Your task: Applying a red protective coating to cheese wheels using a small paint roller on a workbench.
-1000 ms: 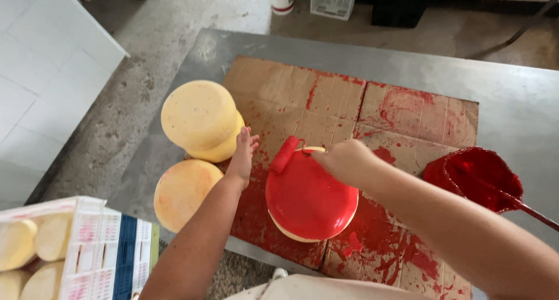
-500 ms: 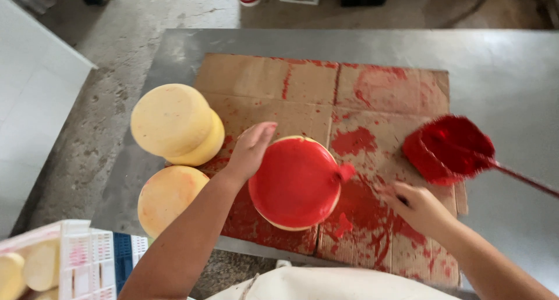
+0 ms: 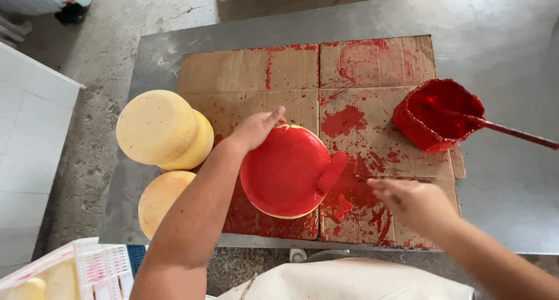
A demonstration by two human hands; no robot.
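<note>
Paint-stained cardboard (image 3: 256,73), steel table (image 3: 501,38), concrete floor (image 3: 110,26)

Beside me two pale yellow cheese wheels (image 3: 158,128) are sitting stacked, a third (image 3: 160,198) is lying below, and a white crate (image 3: 75,271) is standing nearby.

Motion-blurred right hand (image 3: 410,202); crate (image 3: 70,271) cut off at bottom-left edge

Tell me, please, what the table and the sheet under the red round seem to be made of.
The table looks like stainless steel: grey, dull sheen, fine scratches. The sheet looks like brown corrugated cardboard: matte, with fold creases and red smears. The left hand touches the red round.
</note>
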